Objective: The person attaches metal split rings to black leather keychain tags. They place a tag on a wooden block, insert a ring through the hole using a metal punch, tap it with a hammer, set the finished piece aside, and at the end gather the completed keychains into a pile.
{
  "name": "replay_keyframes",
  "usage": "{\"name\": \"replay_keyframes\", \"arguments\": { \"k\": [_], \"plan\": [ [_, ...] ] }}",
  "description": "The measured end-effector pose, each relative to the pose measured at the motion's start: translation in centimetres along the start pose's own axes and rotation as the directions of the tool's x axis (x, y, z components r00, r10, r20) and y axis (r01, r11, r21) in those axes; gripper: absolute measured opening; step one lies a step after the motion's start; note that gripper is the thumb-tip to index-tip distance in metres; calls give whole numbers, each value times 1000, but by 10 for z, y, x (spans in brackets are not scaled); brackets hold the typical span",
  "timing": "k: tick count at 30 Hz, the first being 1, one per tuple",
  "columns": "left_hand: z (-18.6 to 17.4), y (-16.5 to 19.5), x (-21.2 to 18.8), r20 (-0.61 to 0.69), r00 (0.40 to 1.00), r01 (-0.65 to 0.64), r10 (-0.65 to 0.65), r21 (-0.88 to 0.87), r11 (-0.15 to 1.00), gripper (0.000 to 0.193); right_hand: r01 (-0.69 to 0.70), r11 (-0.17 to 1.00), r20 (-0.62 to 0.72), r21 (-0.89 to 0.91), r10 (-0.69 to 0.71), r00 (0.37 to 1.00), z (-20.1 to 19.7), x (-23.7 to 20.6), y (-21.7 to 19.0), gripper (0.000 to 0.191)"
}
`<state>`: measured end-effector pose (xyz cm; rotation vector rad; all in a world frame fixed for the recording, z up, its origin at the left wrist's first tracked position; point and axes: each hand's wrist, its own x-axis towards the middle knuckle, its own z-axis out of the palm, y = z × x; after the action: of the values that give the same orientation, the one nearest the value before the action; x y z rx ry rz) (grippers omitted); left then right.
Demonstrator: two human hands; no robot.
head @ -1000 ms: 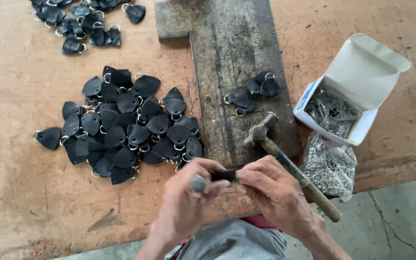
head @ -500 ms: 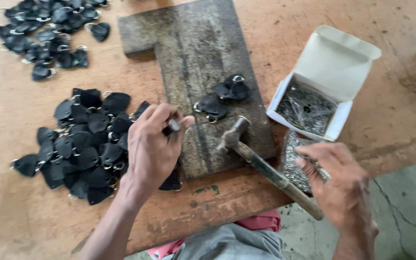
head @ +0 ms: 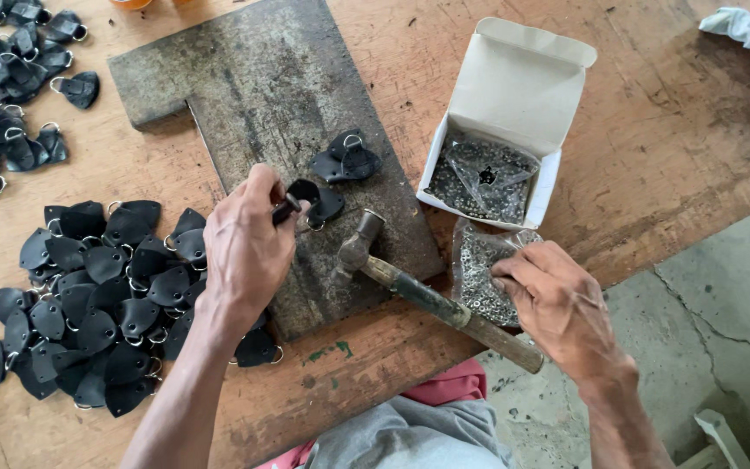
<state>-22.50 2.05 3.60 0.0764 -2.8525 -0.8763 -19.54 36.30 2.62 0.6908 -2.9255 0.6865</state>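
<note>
My left hand [head: 245, 247] pinches a punch [head: 286, 208] beside the hammer [head: 431, 295]; right hand [head: 557, 304] fingering rivets [head: 479, 274] could scatter them.

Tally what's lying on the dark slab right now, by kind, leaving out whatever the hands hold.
Black leather tabs with metal rings, upper group: 2
Black leather tab by the left hand: 1
Hammer, head resting on the slab: 1
Total: 4
</note>
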Motion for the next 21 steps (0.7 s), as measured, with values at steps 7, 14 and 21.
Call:
{"name": "replay_keyframes", "arguments": {
  "k": [7,14,21],
  "plan": [
    [13,27,-39,-92,967,-254,237,-389,886,17,-50,992,-30,112,54,998,-4,0,2,15],
    [48,64,-63,109,958,-162,265,-555,816,21,5,998,-61,63,-1,998,5,-7,10,14],
    [45,78,-70,62,950,-232,307,-520,822,32,-17,992,-47,123,23,999,1,-15,12,15]
  ]
}}
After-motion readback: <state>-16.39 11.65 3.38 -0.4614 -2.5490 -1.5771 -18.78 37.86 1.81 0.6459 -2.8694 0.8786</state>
